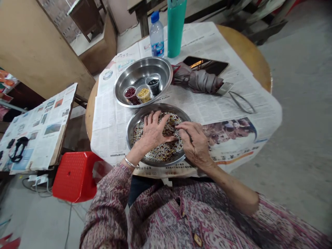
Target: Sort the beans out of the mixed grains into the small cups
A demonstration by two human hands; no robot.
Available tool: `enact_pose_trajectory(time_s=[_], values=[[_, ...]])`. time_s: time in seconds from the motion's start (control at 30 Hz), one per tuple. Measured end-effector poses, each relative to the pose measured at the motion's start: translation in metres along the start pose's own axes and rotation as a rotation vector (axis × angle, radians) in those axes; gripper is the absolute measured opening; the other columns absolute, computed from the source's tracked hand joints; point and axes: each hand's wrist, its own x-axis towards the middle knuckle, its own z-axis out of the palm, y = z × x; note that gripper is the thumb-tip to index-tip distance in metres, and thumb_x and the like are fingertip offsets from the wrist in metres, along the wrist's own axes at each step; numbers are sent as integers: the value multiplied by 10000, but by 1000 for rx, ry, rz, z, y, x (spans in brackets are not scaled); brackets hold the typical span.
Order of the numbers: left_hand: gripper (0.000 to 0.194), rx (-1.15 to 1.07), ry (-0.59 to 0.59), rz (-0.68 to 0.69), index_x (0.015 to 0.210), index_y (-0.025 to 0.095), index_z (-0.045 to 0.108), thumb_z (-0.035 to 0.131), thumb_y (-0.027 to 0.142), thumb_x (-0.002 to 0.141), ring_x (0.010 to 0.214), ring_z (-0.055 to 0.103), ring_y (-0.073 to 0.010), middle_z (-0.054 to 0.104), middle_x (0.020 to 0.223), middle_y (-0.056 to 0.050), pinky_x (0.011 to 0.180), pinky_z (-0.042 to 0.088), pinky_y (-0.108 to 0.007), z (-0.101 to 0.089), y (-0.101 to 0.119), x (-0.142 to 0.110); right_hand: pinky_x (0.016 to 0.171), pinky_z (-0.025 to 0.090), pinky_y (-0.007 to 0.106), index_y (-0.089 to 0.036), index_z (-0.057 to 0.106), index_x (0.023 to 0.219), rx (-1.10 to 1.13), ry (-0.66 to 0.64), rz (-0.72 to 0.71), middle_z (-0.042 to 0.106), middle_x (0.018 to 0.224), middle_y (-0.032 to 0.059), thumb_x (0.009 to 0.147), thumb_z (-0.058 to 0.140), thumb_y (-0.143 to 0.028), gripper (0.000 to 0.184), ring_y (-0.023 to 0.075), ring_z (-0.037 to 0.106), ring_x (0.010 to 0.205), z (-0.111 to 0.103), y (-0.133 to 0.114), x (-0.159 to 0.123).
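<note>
A steel bowl in front of me holds a mix of white, yellow, dark red and black grains and beans. My left hand, with a silver bangle at the wrist, lies over the mix with its fingers spread. At the bowl's right side, my right hand has thumb and forefinger drawn together; anything between them is too small to tell. Behind stands a larger steel basin with three clear cups: dark red beans, yellow grains and black beans.
Newspaper covers the round table. A folded grey umbrella, a dark phone or tablet, a water bottle and a teal flask stand or lie beyond the bowls. A red stool is at the left.
</note>
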Motion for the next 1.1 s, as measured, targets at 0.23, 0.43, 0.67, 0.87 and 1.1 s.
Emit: enact_pose_trajectory(time_s=[0.23, 0.43, 0.67, 0.87, 1.1], values=[[309, -133, -136, 198, 1228, 189, 613, 631, 260, 928, 1229, 548, -274, 587, 1292, -104, 1068, 502, -448, 8, 11, 20, 946, 517, 467, -253, 682, 1047, 3, 2, 34, 709, 1064, 78, 1003, 521, -274, 168, 249, 651, 1026, 0, -2, 1], [163, -190, -189, 233, 1002, 174, 634, 522, 94, 913, 1035, 624, -206, 650, 1051, -69, 958, 545, -359, -1, -2, 1, 943, 513, 458, -250, 675, 1041, -5, -4, 27, 707, 1038, 73, 1008, 505, -262, 173, 243, 645, 1021, 0, -2, 1], [190, -40, -234, 48, 977, 189, 650, 527, 69, 896, 1068, 607, -209, 658, 1078, -56, 979, 532, -373, -37, -21, -52, 949, 506, 452, -249, 682, 1039, -9, -1, 39, 709, 1030, 69, 1008, 499, -267, 186, 240, 644, 1020, 0, -3, 1], [411, -20, -117, 265, 1325, 231, 581, 638, 419, 964, 1373, 471, -302, 503, 1498, -121, 1145, 434, -511, -20, -2, -55, 948, 510, 471, -257, 681, 1025, -23, -4, 55, 706, 1032, 73, 1014, 484, -290, 200, 247, 648, 1016, 1, -2, 0], [350, 113, -79, 382, 1359, 189, 552, 447, 292, 1041, 1401, 462, -293, 540, 1465, -144, 1257, 240, -591, 18, 9, -20, 949, 514, 482, -256, 681, 1026, -32, -30, 67, 707, 1040, 82, 1022, 475, -332, 220, 254, 648, 1020, -2, -3, 0]])
